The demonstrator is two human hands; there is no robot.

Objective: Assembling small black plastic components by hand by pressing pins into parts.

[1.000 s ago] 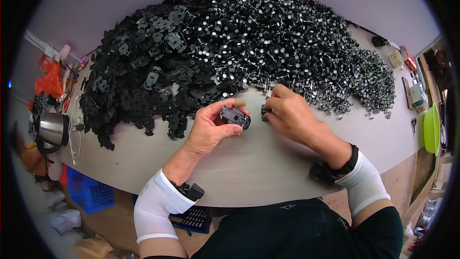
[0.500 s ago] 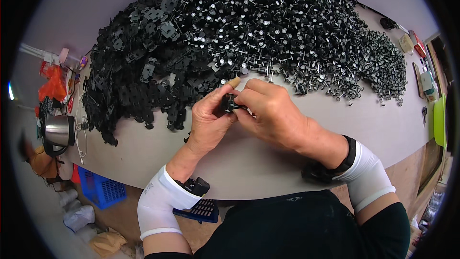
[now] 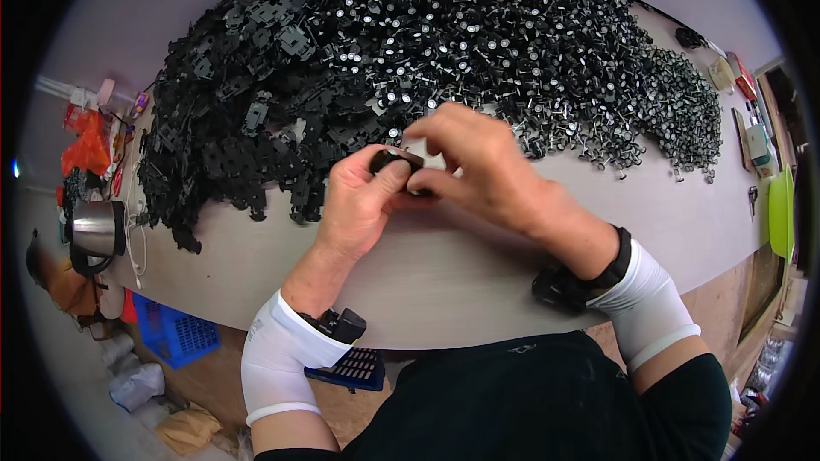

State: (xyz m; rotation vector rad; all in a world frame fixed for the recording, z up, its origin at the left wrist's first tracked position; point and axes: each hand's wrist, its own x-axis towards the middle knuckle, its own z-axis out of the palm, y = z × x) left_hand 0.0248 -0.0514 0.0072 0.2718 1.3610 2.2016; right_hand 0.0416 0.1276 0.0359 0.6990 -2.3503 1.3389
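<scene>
My left hand (image 3: 357, 198) pinches a small black plastic piece (image 3: 387, 160) between thumb and fingers, above the table's middle. My right hand (image 3: 483, 166) is close beside it, slightly blurred. Its thumb and index finger stand apart, and the thumb tip is at the piece's right end; whether it touches cannot be told. Beyond my hands lies a big heap of small wheel pairs on metal axles (image 3: 478, 43), black with silvery discs. Joined to its left side is a pile of flat black plastic plates (image 3: 248, 102). The held piece's underside is hidden by my fingers.
A steel kettle (image 3: 96, 229) and a white cable (image 3: 137, 248) are at the left edge, below an orange-red plastic bag (image 3: 88, 145). Blue crates (image 3: 175, 331) stand under the table (image 3: 256, 282). A lime-green container (image 3: 781, 213) and small boxes (image 3: 759, 143) line the right edge.
My right thumb and index finger have parted from their grip on the piece, and the hand has risen slightly. My left hand has turned the piece. The whole view has shifted a little.
</scene>
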